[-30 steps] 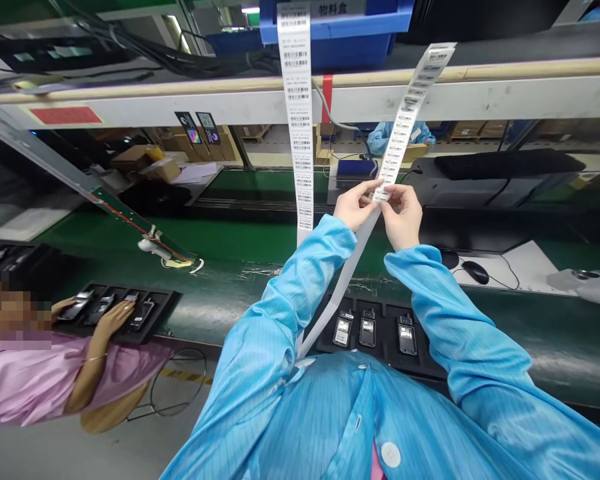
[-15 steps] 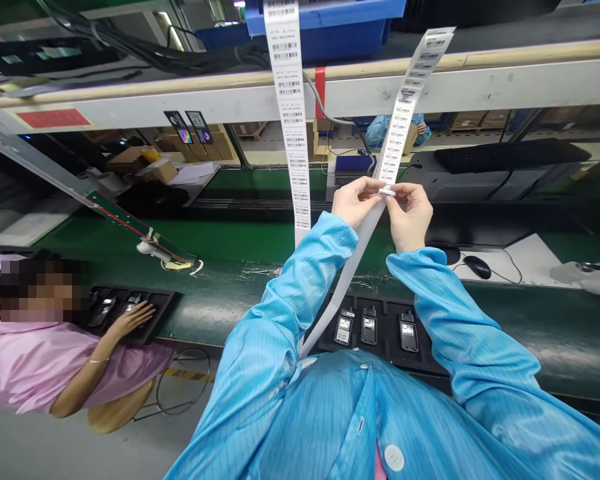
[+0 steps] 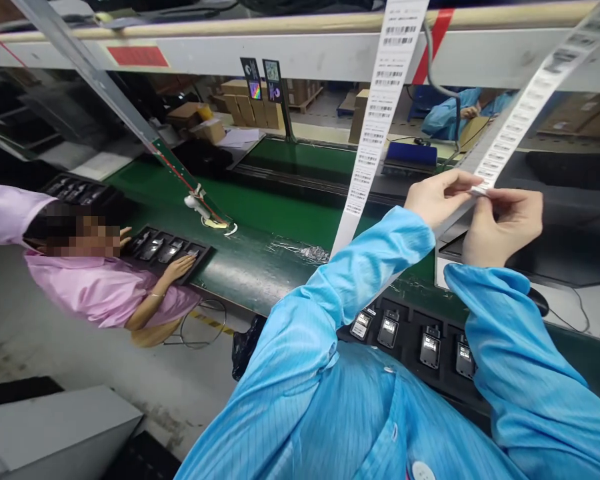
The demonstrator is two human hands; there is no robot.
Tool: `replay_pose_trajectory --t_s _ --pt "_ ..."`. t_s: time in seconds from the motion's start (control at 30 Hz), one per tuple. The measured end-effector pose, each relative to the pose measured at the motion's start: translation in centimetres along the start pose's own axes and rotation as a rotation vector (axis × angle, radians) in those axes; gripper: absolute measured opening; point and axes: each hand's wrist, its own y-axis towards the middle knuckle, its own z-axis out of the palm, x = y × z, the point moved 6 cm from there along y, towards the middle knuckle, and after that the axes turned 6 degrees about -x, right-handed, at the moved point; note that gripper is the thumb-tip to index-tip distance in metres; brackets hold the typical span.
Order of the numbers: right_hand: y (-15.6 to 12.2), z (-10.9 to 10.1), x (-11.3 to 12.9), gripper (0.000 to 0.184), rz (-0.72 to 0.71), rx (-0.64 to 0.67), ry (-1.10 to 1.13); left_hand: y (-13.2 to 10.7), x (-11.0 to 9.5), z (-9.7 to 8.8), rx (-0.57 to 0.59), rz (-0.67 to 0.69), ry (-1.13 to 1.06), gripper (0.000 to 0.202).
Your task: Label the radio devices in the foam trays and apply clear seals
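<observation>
A long strip of barcode labels (image 3: 507, 137) hangs from the shelf at the right, and both my hands pinch it at its lower part. My left hand (image 3: 443, 193) grips the strip's left side between thumb and finger. From the right, my right hand (image 3: 507, 223) pinches the same spot, its fingertips almost meeting the left ones. Between the fingertips the strip is folded, and its backing paper runs down behind my left sleeve. A second barcode label strip (image 3: 375, 120) hangs to the left, touched by neither hand. Below my arms, a black tray (image 3: 407, 333) holds several black handheld devices (image 3: 389, 329).
A co-worker in pink (image 3: 105, 287) sits at the left, a hand over another black tray (image 3: 205, 263) of devices. A slanted metal post (image 3: 125, 120) rises from the green bench (image 3: 250, 260). A white shelf beam (image 3: 320, 57) crosses above. A monitor (image 3: 570, 240) lies at right.
My view has swung left and down, so my hands and the strips appear further right. Both hands still pinch the same label strip. The co-worker's hand has shifted over the tray.
</observation>
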Motion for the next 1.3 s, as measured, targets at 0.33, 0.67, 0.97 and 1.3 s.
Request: replay_pose_trajectory --t_s 0.33,0.67,0.97,1.3 --pt "-0.1 -0.4 0.5 0.014 -0.05 -0.008 -0.043 -0.1 -0.5 0.1 0.027 0.027 -0.006 0.018" --pt "-0.2 -0.8 0.6 0.009 -0.123 0.008 -0.086 -0.7 -2.0 0.0 0.018 0.019 -0.001 0.018" --pt "-0.2 -2.2 0.7 0.014 0.022 0.109 -0.166 -0.9 -1.2 -0.6 0.011 0.079 0.168 0.027" --pt "-4.9 -5.8 -3.6 0.007 0.949 0.462 0.023 -8.6 0.9 -3.4 -0.13 0.201 0.556 0.046"
